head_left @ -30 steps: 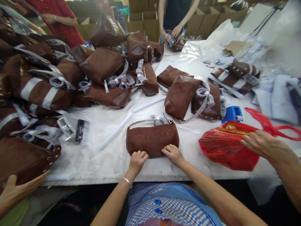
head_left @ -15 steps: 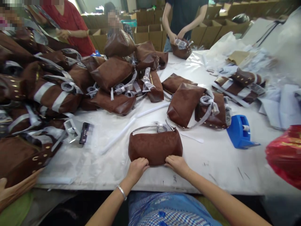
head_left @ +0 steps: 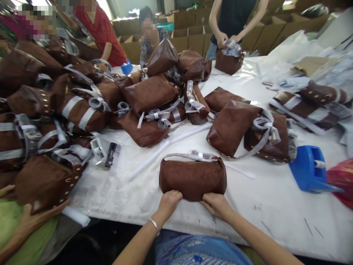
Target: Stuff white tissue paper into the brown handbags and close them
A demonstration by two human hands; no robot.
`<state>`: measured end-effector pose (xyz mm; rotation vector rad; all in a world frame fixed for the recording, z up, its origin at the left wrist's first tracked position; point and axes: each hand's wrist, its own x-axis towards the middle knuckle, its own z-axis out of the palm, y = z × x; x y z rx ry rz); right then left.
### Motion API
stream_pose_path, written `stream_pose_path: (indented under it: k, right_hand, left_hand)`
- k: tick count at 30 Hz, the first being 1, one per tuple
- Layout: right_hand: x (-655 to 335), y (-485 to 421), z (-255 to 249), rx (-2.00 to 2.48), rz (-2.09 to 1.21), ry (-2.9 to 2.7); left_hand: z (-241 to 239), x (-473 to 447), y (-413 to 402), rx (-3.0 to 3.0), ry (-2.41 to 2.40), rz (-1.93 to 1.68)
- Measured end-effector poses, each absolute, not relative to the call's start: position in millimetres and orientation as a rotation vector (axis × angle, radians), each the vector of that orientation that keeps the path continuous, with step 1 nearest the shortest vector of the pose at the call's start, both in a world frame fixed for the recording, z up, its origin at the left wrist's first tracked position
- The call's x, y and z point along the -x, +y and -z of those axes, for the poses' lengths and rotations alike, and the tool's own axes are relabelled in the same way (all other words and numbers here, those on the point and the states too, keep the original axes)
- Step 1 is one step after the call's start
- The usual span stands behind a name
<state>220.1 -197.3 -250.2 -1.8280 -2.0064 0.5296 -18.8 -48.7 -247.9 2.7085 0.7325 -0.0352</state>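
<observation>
A brown suede handbag lies flat on the white table right in front of me, its wrapped handle at the far side. My left hand grips the bag's near bottom edge at the left. My right hand grips the same edge at the right. The fingers of both hands curl onto the bag's rim. A thin bracelet sits on my left wrist.
Several brown bags are heaped at the left and at the centre back; two more lie at the right. A blue tape dispenser, a red plastic bag, a black packet. A neighbour's hand holds a bag at the lower left; other people work at the far side.
The view has tilted up and shifted, and the bag with both my hands on it sits slightly nearer. The red plastic bag and the hand holding it have moved off to the right edge.
</observation>
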Motion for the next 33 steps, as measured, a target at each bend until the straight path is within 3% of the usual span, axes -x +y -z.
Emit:
stream_pose_path:
  k: [6, 13, 22, 33]
  right_hand:
    - [-222.0, -193.2, 229.5, 1.877, -0.584, -1.937]
    - [-212.2, -161.0, 176.2, 1.826, -0.114, -2.004]
    - [-202.3, -117.5, 196.9, 2.028, -0.075, -1.920]
    - [-186.1, -101.7, 207.9, 1.902, -0.039, -2.018]
  left_hand:
    - [241.9, 16.1, -48.3, -2.713, 0.710, -0.035]
    - [236.6, 12.7, -46.4, -2.704, 0.720, 0.003]
    - [233.5, 8.2, -44.4, -2.682, 0.743, 0.005]
    - [235.0, 7.0, -45.5, -2.656, 0.752, -0.023]
